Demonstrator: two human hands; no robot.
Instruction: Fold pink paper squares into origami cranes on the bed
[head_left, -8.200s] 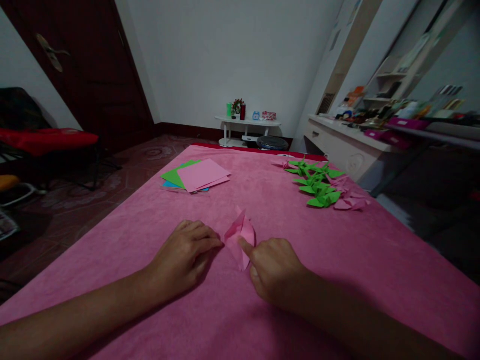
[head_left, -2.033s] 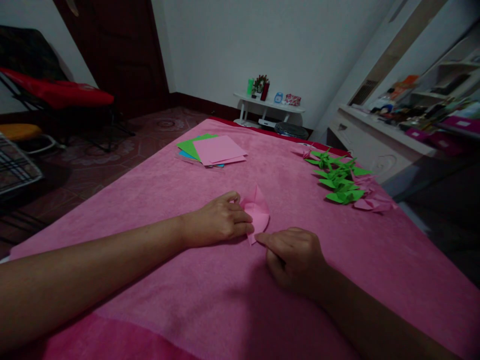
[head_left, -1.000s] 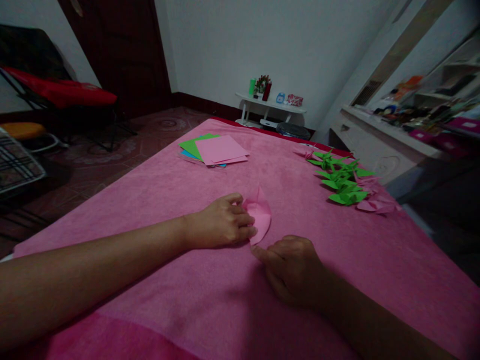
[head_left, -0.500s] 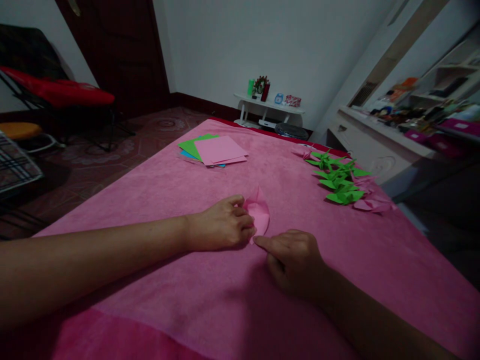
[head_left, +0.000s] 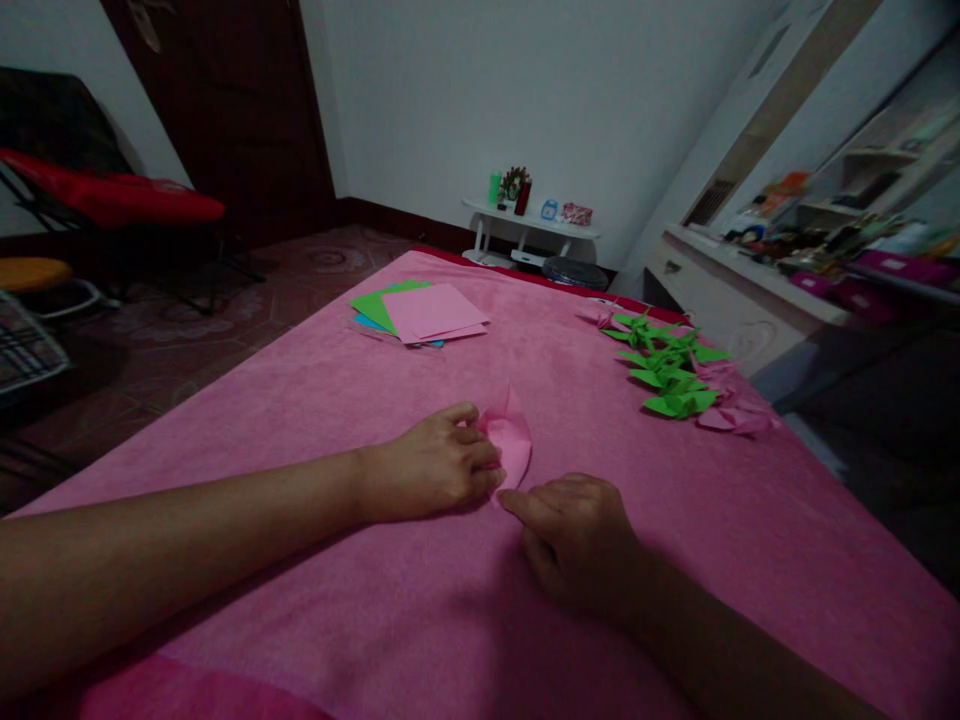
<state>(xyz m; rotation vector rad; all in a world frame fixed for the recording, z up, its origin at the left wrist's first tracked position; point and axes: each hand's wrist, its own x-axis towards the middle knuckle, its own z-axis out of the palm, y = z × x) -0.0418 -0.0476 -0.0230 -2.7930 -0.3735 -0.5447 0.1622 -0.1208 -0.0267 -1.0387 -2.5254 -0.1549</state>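
A partly folded sheet of pink origami paper (head_left: pixel 513 440) lies on the pink cloth, one pointed flap standing up at its far end and a curved edge on the right. My left hand (head_left: pixel 442 460) is closed over its left side, fingers curled and pressing it down. At the near tip of the paper, the index finger of my right hand (head_left: pixel 574 530) presses with the other fingers bent in. That fingertip is close beside the left hand's fingers. Part of the paper is hidden beneath my left hand.
Loose square sheets (head_left: pixel 435 310) in pink, green and blue lie at the far left of the cloth (head_left: pixel 360 610). Several folded green cranes (head_left: pixel 679 402) and pink cranes (head_left: pixel 739 412) sit at the right. A cluttered dresser (head_left: pixel 750 290) stands beyond them.
The whole view has shifted slightly, so everything sits a little lower and further left. Both hands keep nearly the same hold on the pink paper.
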